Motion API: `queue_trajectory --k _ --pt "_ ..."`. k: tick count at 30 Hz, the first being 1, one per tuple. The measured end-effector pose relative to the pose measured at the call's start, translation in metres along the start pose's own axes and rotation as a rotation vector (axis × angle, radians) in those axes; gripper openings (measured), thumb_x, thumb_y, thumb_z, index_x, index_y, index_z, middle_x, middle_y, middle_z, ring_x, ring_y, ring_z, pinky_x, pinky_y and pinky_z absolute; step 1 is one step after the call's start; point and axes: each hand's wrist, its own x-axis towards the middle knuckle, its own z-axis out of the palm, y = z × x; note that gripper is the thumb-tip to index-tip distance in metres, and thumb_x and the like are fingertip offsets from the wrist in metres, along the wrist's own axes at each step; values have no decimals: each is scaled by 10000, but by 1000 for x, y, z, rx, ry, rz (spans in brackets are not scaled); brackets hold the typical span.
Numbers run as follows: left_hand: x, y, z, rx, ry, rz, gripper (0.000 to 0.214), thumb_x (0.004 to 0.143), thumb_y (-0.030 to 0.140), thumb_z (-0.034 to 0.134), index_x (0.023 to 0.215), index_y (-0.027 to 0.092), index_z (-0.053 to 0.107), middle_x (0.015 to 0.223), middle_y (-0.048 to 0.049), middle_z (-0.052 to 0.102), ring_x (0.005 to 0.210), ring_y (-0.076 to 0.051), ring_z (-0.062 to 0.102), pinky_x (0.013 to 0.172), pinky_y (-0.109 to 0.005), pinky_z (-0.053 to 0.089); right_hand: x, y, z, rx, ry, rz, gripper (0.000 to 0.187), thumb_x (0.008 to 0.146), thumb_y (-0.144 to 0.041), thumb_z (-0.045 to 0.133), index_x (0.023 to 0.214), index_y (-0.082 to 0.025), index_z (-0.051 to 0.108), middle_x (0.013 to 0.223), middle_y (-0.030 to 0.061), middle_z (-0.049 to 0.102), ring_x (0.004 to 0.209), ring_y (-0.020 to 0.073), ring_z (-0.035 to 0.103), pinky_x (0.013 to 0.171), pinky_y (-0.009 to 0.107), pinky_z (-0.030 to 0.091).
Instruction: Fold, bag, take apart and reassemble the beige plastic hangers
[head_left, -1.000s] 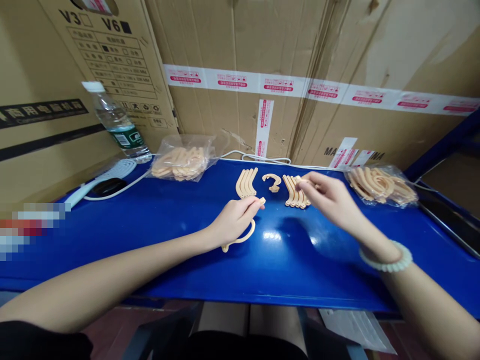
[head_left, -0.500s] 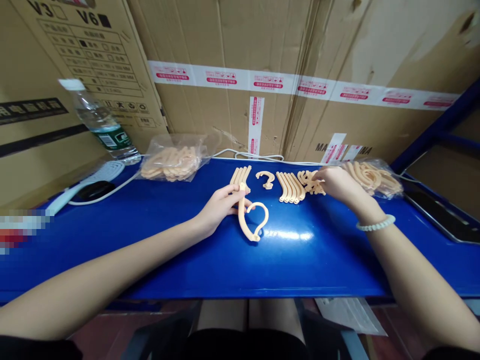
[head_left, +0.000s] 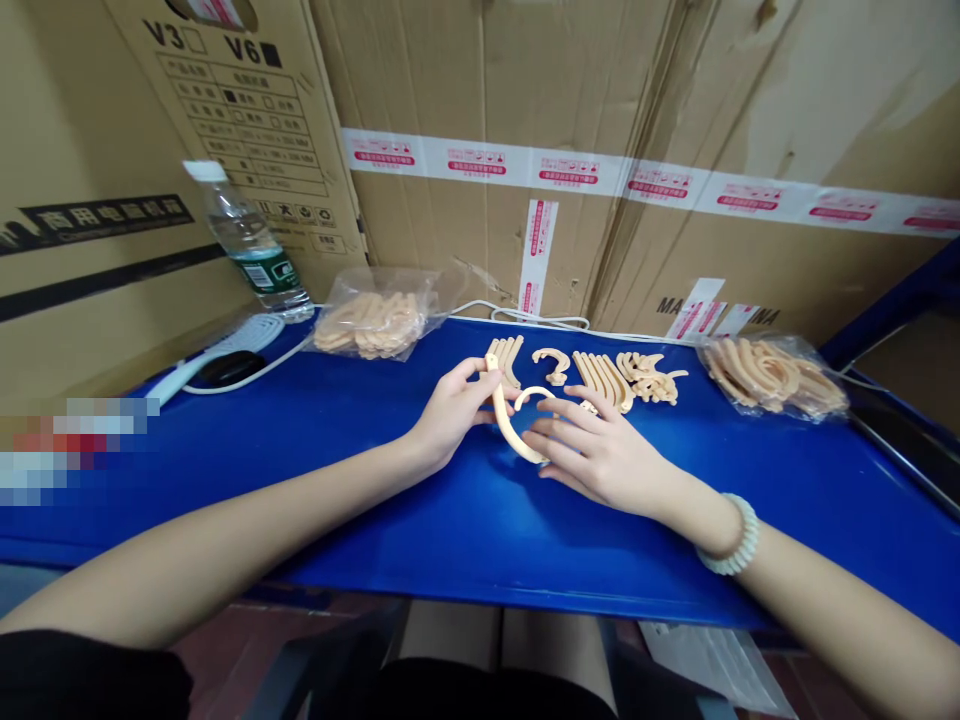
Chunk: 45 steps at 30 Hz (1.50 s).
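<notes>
My left hand (head_left: 450, 405) pinches the upper end of a peach-coloured curved plastic hook piece (head_left: 508, 425) that hangs down to the blue table (head_left: 315, 470). My right hand (head_left: 592, 450) lies just right of it, fingers stretched out and touching the piece's lower loop. Behind the hands lie a row of curved strips (head_left: 507, 357), a single small hook (head_left: 553, 365), a second row of strips (head_left: 604, 375) and a loose heap of small hooks (head_left: 651, 377).
Two clear bags of the same parts sit at the back, one on the left (head_left: 371, 322), one on the right (head_left: 772, 370). A water bottle (head_left: 251, 245), a white handheld device with a cable (head_left: 217, 350) and cardboard boxes (head_left: 570, 150) line the back.
My right hand left the heap of small hooks at the back right and came to the hook piece held by my left hand. The piece now stands more upright.
</notes>
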Motion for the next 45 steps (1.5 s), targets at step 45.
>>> queue_trajectory --k 45 --pt "-1 1 -17 1360 -515 1057 323 1031 223 385 835 208 642 796 -51 676 786 -193 609 838 -341 429 -1 1 8 626 193 506 300 981 -466 634 911 -197 747 635 -17 607 628 158 539 779 355 402"
